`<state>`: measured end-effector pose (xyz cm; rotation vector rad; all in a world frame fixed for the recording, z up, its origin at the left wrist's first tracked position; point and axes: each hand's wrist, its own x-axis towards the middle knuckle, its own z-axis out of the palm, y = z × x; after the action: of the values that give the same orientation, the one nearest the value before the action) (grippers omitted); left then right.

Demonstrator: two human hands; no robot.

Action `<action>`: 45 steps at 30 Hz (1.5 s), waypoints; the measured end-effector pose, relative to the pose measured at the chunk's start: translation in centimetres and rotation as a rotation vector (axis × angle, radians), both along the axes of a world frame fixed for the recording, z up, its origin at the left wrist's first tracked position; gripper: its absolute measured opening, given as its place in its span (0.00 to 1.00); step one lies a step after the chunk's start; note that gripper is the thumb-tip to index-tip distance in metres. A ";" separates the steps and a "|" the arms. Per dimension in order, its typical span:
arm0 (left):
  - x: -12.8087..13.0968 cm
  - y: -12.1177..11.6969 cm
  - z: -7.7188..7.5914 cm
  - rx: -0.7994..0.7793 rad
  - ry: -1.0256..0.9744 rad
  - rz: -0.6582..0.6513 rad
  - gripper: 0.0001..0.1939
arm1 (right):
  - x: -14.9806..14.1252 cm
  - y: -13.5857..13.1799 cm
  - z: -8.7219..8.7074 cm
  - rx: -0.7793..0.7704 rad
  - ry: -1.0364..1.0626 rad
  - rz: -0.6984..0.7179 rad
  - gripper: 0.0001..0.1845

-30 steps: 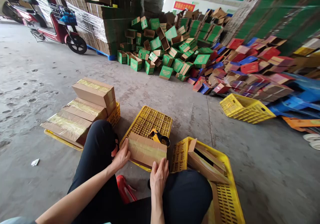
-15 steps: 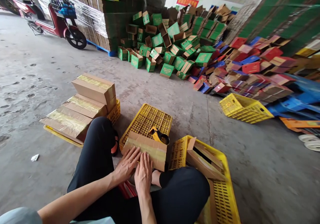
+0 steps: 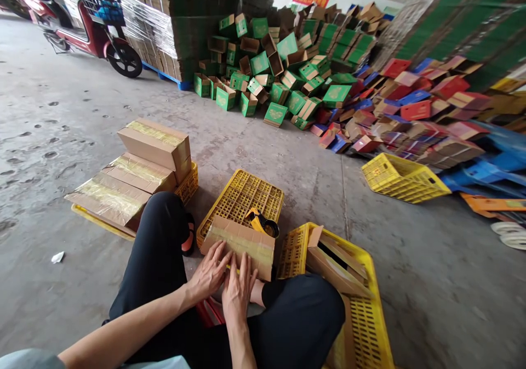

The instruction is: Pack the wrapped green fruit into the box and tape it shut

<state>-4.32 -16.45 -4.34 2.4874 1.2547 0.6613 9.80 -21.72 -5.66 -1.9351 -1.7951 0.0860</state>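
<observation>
A brown cardboard box [image 3: 257, 251] with yellowish tape along it lies tilted in front of me, against the near end of a yellow plastic crate [image 3: 230, 193]. My left hand [image 3: 210, 270] rests its outstretched fingers on the near, left part of the box. Beside it, my right hand [image 3: 237, 284] lays its spread fingers on the box's near side. Neither hand grips anything. Just behind the box, a yellow and black tape dispenser [image 3: 259, 221] lies on the crate.
Taped boxes [image 3: 110, 196] are stacked on a yellow crate at left. Another yellow crate [image 3: 370, 314] at right holds cardboard boxes. A yellow crate [image 3: 402, 180] stands farther right. Behind are heaped green boxes [image 3: 275, 114], red and blue boxes [image 3: 415, 110] and a red scooter [image 3: 78, 37].
Both hands have shifted slightly on the box, with the fingers a little more bent and the right fingers wider apart. The box and dispenser have hardly moved.
</observation>
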 end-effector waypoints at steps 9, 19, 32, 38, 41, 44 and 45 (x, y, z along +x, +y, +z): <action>-1.6 0.9 0.1 -0.027 -0.004 0.012 0.37 | 3.8 1.7 1.5 0.143 -0.049 -0.116 0.25; -0.6 1.7 0.3 0.043 0.019 0.173 0.35 | 2.8 2.8 0.0 0.075 -0.144 -0.128 0.30; 0.1 7.1 0.5 0.048 0.115 0.145 0.37 | 3.9 6.5 3.6 -0.280 -0.195 0.000 0.31; -1.9 7.1 -1.2 0.117 0.114 0.260 0.38 | 7.0 5.5 3.4 -0.315 -0.148 -0.271 0.40; -1.7 6.4 -1.5 0.144 0.090 0.245 0.39 | 6.6 5.1 2.9 -0.286 -0.156 -0.318 0.43; -1.2 5.4 -1.5 0.154 0.070 0.191 0.37 | 5.1 4.7 2.4 -0.245 -0.185 -0.287 0.42; -1.0 4.9 -1.4 0.153 0.064 0.170 0.37 | 4.5 4.6 2.2 -0.233 -0.192 -0.264 0.41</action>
<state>-5.36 -11.51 -5.76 2.5618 1.5047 0.7497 14.28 -17.14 -3.43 -2.4030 -1.6898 0.0204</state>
